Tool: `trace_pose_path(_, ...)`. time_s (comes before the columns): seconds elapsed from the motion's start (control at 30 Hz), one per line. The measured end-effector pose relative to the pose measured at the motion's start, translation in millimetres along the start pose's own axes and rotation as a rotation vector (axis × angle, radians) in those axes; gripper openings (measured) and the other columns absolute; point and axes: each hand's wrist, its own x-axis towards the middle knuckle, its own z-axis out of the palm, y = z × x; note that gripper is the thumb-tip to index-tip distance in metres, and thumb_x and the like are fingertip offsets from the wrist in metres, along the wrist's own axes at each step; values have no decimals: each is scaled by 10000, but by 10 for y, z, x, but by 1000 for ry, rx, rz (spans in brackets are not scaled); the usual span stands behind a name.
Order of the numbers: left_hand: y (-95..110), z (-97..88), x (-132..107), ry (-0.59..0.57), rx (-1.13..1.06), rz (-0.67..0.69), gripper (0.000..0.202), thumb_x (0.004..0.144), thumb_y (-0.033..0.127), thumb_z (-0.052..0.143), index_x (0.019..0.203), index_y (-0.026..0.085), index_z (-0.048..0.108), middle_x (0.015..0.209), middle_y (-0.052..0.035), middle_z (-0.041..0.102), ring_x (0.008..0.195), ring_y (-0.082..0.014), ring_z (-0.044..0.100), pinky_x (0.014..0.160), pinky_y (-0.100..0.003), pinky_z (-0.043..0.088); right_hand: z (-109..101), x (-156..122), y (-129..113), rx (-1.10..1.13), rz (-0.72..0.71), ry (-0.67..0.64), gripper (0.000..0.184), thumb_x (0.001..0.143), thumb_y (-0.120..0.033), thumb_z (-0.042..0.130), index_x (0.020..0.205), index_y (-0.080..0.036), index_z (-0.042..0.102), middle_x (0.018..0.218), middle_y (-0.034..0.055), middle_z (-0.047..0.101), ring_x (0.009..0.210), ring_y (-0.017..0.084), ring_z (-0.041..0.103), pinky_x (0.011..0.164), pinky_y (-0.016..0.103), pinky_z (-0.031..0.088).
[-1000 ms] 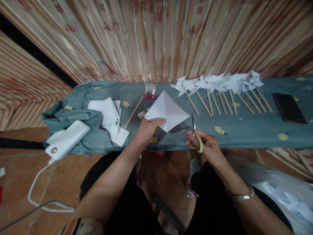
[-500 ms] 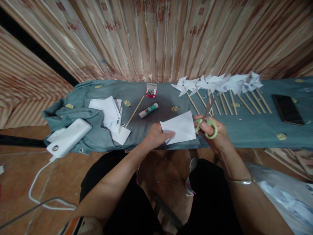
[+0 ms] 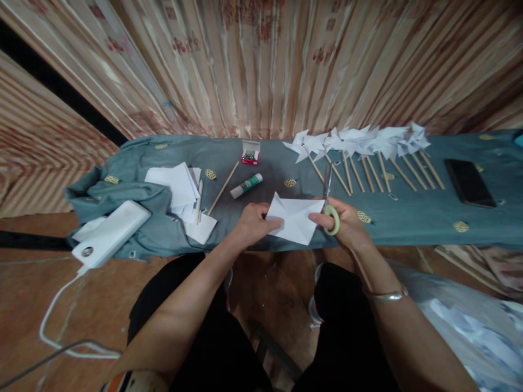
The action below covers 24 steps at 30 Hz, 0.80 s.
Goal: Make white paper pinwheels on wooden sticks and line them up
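A white square of paper [image 3: 295,220] with crease lines is held up near the table's front edge. My left hand [image 3: 256,223] pinches its left side, thumb on top. My right hand [image 3: 344,220] is closed around scissors with light green handles [image 3: 333,220], and its thumb also presses on the paper's right edge. The scissor blades [image 3: 327,182] point away from me, beyond the paper; whether they are parted is hard to make out. Behind the right hand lies a row of white paper pinwheels [image 3: 359,140] on wooden sticks.
On the grey-green cloth [image 3: 269,147] lie a glue stick [image 3: 246,185], a red box of metal pins [image 3: 250,153], a loose stick [image 3: 223,188], paper sheets [image 3: 180,182] and a pen [image 3: 199,201]. A white power bank [image 3: 112,234] with a cable sits left, a black phone [image 3: 469,182] right.
The paper has been turned in my hands. My right hand has moved left to the paper's edge, its thumb now on the sheet, with the scissors still in it.
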Motion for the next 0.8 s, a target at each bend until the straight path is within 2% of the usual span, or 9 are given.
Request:
trace_pose_path(0.13,25,-44,19,7,-120,-32,150,557,288,733,605,147,712,632,-11,642,592,-139,538,528,-226,394,18,8,45,48,-2,23,353,481,-307,859,768,-203,684,636,-46,654,526,96,518,506,224,421)
trace_pose_path(0.27,78,-11,16,66,-302,-75,189,566,331,764,597,151,714,574,3,624,553,-111,500,540,-227,377,61,28,82,128,-39,140,276,521,-318,839,634,-203,615,526,-69,548,457,70,419,436,207,327)
trace_pose_path(0.43,126,143,-10,159,-544,-119,227,547,348,818,571,154,702,585,-3,649,577,-93,534,600,-221,412,134,78,89,257,-29,275,292,515,-301,836,650,-208,594,633,-53,595,499,74,462,456,210,360)
trace_pose_path(0.63,156,299,-19,179,-790,-193,331,513,351,863,742,147,739,788,-46,737,707,-124,631,673,-232,481,243,74,94,301,-27,257,293,523,-298,834,702,-212,620,637,-54,593,519,77,478,476,209,372)
trace_pose_path(0.8,161,328,16,248,-867,-228,416,508,349,874,822,127,717,906,-92,749,831,-207,680,784,-325,534,296,55,95,254,-25,226,341,516,-348,837,760,-216,640,674,-45,627,516,84,483,483,225,388)
